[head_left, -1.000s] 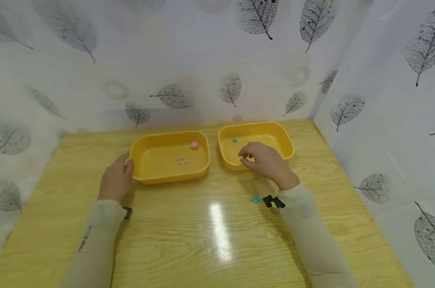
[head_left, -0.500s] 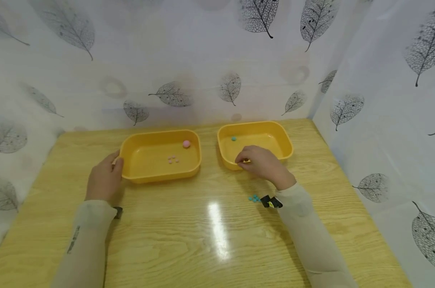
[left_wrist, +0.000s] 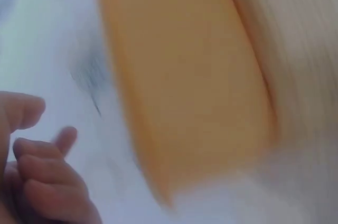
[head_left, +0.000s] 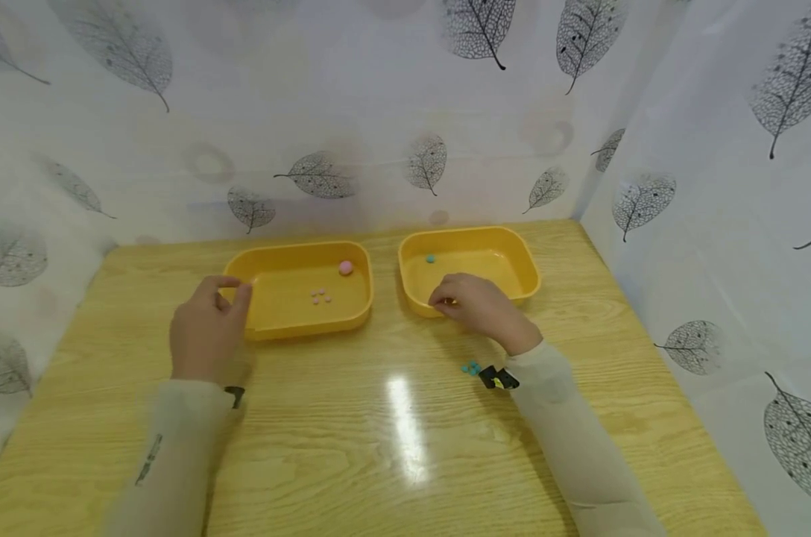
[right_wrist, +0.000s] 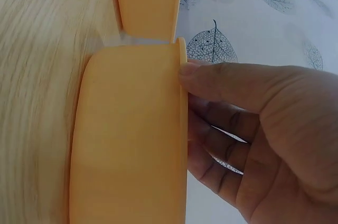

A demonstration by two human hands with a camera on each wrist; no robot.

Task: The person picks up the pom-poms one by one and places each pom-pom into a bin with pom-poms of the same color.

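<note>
Two yellow plastic trays lie side by side on a wooden table. Over the near left corner of the left tray (head_left: 278,291) hovers my left hand (head_left: 206,332), its fingers loosely bent around nothing; the left wrist view has them apart from the tray wall (left_wrist: 185,92). My right hand (head_left: 479,306) pinches the near rim of the right tray (head_left: 489,262), thumb (right_wrist: 203,78) outside and fingers inside. A pink ball (head_left: 346,268) and several small pink pieces (head_left: 315,300) lie in the left tray. One turquoise piece (head_left: 430,259) sits in the right tray.
Several small turquoise pieces (head_left: 473,367) lie on the wooden table (head_left: 352,440) in front of the right tray, close to the right wrist. White curtains with a leaf print (head_left: 372,112) hang behind the table and along its right side.
The left tray has shifted left, then my left hand let go of its rim and moved right. My right hand has closed onto the right tray's near rim, and that tray edged slightly left.
</note>
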